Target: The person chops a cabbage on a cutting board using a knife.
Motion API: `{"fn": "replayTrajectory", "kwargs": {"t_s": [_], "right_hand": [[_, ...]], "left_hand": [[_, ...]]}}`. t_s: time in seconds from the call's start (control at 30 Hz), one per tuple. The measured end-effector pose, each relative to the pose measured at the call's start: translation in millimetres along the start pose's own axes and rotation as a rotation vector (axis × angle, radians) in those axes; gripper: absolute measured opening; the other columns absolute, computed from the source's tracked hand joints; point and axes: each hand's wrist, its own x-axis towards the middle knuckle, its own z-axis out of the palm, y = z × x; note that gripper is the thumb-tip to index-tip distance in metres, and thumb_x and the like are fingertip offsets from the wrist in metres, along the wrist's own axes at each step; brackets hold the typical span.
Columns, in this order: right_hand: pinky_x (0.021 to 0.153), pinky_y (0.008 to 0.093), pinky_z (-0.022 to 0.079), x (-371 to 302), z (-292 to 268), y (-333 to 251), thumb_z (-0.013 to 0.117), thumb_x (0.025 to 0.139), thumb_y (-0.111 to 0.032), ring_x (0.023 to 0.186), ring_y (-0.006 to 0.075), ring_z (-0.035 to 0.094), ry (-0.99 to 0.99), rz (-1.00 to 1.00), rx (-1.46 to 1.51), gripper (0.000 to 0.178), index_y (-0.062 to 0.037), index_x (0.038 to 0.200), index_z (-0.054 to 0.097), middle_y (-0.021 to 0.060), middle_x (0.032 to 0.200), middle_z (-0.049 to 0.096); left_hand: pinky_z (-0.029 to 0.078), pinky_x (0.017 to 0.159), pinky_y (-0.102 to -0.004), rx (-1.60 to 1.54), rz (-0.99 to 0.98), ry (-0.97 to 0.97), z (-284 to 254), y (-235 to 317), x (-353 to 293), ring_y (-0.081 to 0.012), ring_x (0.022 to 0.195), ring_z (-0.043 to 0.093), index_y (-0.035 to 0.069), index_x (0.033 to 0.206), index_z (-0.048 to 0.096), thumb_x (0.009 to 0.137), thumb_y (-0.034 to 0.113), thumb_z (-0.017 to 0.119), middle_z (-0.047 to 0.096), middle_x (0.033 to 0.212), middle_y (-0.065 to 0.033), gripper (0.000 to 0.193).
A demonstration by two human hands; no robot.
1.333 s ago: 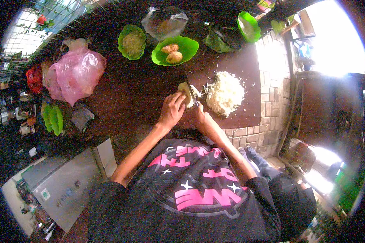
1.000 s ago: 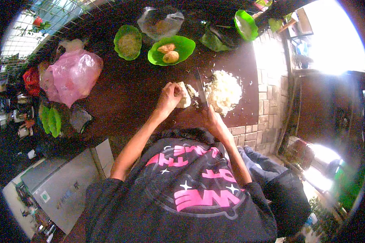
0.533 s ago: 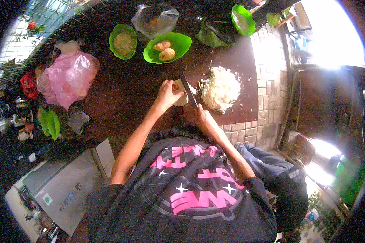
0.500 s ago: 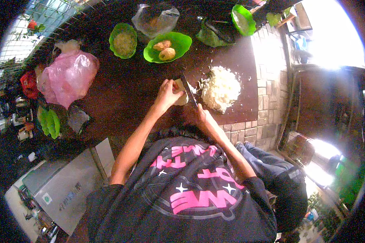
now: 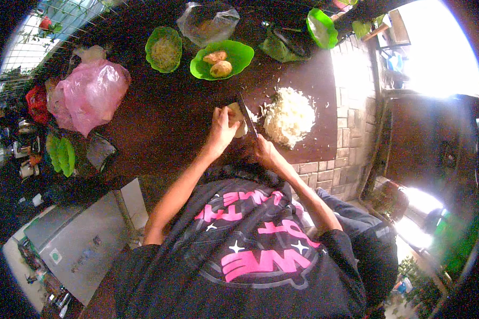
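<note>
My left hand (image 5: 221, 132) grips a pale, peeled vegetable piece (image 5: 240, 127) against the dark tabletop (image 5: 159, 127); its exact kind is unclear. In my right hand (image 5: 266, 153) is a dark-bladed knife (image 5: 247, 114), its handle hidden by the fingers. The blade points away from me and lies along the right side of the piece. A few thin white shreds sit just right of the blade. Farther right is a heap of white shredded vegetable (image 5: 289, 118), with loose bits scattered around it.
Beyond my hands stand a leaf-shaped green bowl (image 5: 244, 55) with two brownish lumps, another green bowl (image 5: 152, 47) with pale contents, and a clear plastic bag (image 5: 207, 24). A third green bowl (image 5: 322, 29) lies far right. A pink bag (image 5: 93, 95) is at left.
The view has shifted slightly. My hands, the knife and the pale piece keep almost the same places on the table, and both grips stay the same.
</note>
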Motion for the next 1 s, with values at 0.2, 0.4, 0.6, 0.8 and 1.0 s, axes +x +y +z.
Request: {"fn": "replayTrajectory", "kwargs": {"t_s": [0.2,0.4,0.6,0.8,1.0], "right_hand": [[0.063,0.0531,0.047,-13.7,2.2,-19.2,0.05,0.088,-0.009,0.076,0.0483,0.06,0.12,-0.078,-0.137,0.026,0.0044,0.108,0.04,0.0293,0.075,0.059],[0.059,0.0519,0.047,-10.6,8.4,3.6,0.052,0.087,-0.009,0.072,0.0475,0.06,0.072,-0.004,-0.161,0.03,0.0079,0.108,0.038,0.0301,0.071,0.058],[0.052,0.0469,0.049,-9.5,8.1,1.5,0.055,0.084,-0.014,0.064,0.0398,0.063,0.038,-0.082,-0.241,0.038,0.0114,0.108,0.038,0.0252,0.068,0.06],[0.056,0.0487,0.051,-9.7,5.4,-1.7,0.047,0.088,-0.014,0.068,0.0425,0.064,-0.033,-0.084,-0.375,0.037,0.0117,0.112,0.035,0.03,0.075,0.06],[0.058,0.0482,0.054,-13.0,0.6,-23.4,0.047,0.087,-0.013,0.069,0.044,0.064,-0.044,0.147,-0.465,0.04,0.012,0.115,0.034,0.029,0.076,0.062]], "left_hand": [[0.044,0.084,-0.0454,-0.056,-0.109,-0.013,6.8,2.0,-6.9,-0.0375,0.096,0.052,0.0,0.102,0.05,0.075,0.006,0.07,0.051,0.1,-0.0191,0.034],[0.046,0.08,-0.0442,-0.065,-0.077,-0.031,2.1,-9.9,-2.2,-0.0347,0.089,0.056,0.0,0.097,0.055,0.072,0.006,0.072,0.055,0.094,-0.0168,0.03],[0.049,0.077,-0.0418,-0.104,-0.123,-0.04,0.9,-14.1,-7.7,-0.0331,0.086,0.058,0.0,0.095,0.056,0.07,0.003,0.072,0.056,0.093,-0.016,0.03],[0.049,0.08,-0.0415,-0.118,-0.164,-0.067,0.4,-13.8,-4.6,-0.033,0.09,0.06,0.001,0.101,0.057,0.07,0.007,0.075,0.058,0.097,-0.0157,0.037],[0.049,0.081,-0.0418,-0.066,-0.147,-0.051,-0.9,-3.7,-5.1,-0.0326,0.092,0.059,0.001,0.102,0.057,0.07,0.008,0.075,0.058,0.098,-0.016,0.038]]}}
